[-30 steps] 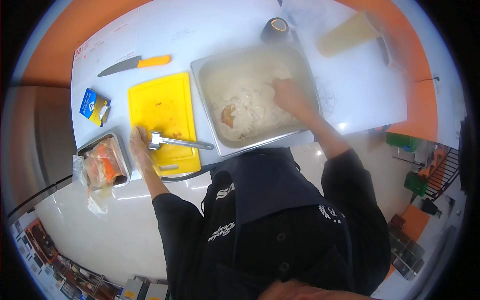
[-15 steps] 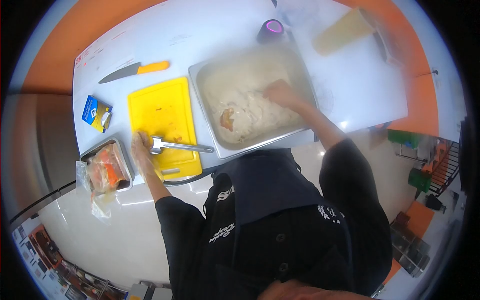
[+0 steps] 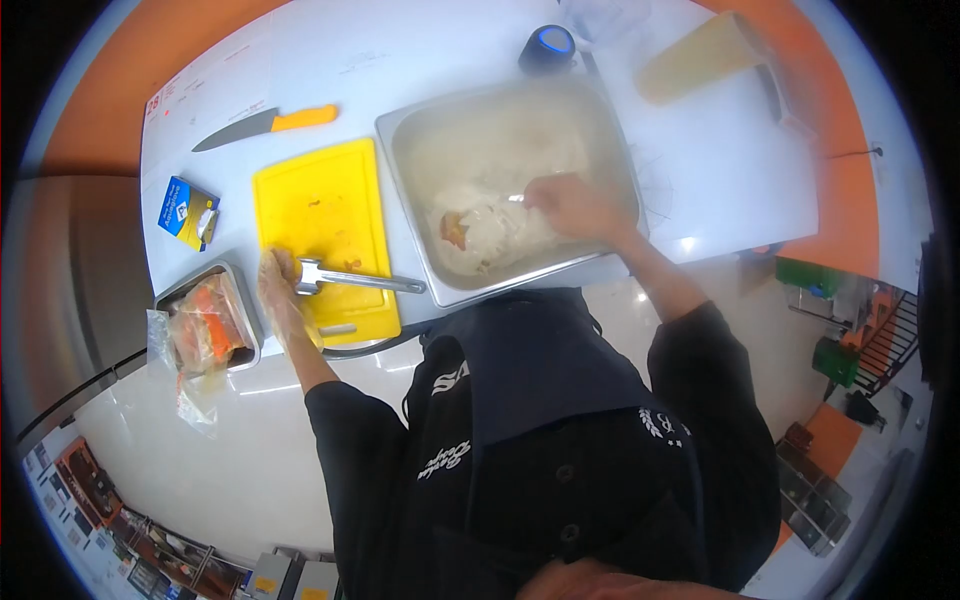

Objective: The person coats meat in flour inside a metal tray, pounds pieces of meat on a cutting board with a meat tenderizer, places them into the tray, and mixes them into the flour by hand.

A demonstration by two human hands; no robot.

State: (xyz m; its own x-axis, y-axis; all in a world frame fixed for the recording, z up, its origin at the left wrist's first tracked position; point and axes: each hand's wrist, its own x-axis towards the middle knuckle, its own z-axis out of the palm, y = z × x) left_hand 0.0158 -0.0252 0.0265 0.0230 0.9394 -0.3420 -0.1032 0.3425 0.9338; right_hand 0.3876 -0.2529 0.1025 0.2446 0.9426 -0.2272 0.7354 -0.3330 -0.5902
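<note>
My left hand (image 3: 281, 285), in a clear plastic glove, rests with curled fingers at the left edge of the yellow cutting board (image 3: 320, 210). Beside it, touching or nearly so, is the head of a metal meat mallet (image 3: 350, 278) lying across the board. What is inside those fingers is hidden. My right hand (image 3: 572, 207) is closed inside a deep steel pan (image 3: 440, 290), at the surface of white flour (image 3: 490, 170). Whatever it grips does not show. Left of that hand, a piece of meat (image 3: 453, 230) is partly covered by flour.
A steel tray (image 3: 252, 325) holds bagged orange-red food (image 3: 212, 325). A blue-yellow box (image 3: 188, 213) and a yellow-handled knife (image 3: 270, 125) lie farther back. Behind the pan stand a dark round device (image 3: 548, 48) and a tan-filled pitcher (image 3: 700, 60).
My right hand still works in the flour, and the flour around the meat has shifted. The device's ring light turned from pink to blue. My left hand stays by the mallet.
</note>
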